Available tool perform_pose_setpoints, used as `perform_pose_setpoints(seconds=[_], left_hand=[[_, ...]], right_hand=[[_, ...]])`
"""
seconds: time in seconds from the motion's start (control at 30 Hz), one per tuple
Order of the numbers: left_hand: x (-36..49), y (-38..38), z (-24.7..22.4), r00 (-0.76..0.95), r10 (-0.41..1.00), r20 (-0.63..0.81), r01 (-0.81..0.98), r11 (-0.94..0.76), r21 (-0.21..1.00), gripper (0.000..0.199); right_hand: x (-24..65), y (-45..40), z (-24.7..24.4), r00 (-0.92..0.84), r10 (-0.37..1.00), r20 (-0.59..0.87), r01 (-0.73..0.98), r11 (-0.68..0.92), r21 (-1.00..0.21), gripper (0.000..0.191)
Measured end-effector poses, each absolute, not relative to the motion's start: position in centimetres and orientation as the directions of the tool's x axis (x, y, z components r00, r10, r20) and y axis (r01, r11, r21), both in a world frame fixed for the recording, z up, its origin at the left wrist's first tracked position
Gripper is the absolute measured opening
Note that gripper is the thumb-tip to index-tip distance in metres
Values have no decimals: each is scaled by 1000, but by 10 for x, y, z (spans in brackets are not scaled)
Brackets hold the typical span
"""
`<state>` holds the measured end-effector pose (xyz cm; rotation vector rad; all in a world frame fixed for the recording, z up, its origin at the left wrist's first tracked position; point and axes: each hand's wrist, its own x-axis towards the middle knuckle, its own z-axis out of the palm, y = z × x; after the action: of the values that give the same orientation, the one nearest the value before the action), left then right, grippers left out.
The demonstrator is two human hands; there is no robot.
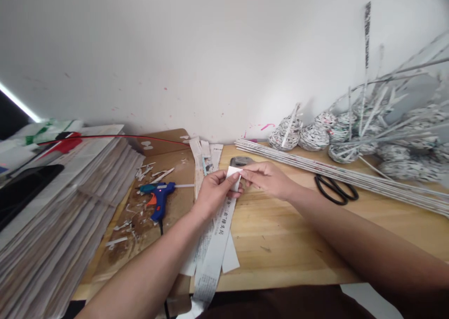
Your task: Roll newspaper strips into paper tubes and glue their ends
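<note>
A long strip of newspaper [218, 230] runs from between my hands down over the table's front edge. Its upper end, a blank white part, is pinched between the thumb and fingers of my left hand [216, 188]. My right hand [261, 177] grips the right edge of that same end with its fingertips. Beneath lie more newspaper strips [197, 162], stacked lengthwise on the table. Just behind my hands is a small greyish, clear-looking object [241, 161], partly hidden; I cannot make out its kind.
A blue glue gun [160, 201] lies on stained cardboard [140, 244] among paper scraps. Stacked newspapers [70, 225] fill the left. Long rolled paper sticks [336, 173], black-handled scissors [336, 190] and woven paper balls [314, 137] lie to the right. A white wall stands behind.
</note>
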<state>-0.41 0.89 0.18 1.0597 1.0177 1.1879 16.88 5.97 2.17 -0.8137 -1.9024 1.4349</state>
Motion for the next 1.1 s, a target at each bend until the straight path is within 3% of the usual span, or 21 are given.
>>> perform_pose_setpoints(seconds=[0.53, 1.1], left_hand=[[-3, 9, 1, 100, 992, -74, -141, 88, 986, 36], [0, 3, 4, 102, 995, -17, -25, 19, 1000, 34]], right_hand=[[166, 59, 18, -517, 853, 74, 121, 159, -980, 34], [164, 60, 15, -479, 873, -95, -82, -152, -985, 34]])
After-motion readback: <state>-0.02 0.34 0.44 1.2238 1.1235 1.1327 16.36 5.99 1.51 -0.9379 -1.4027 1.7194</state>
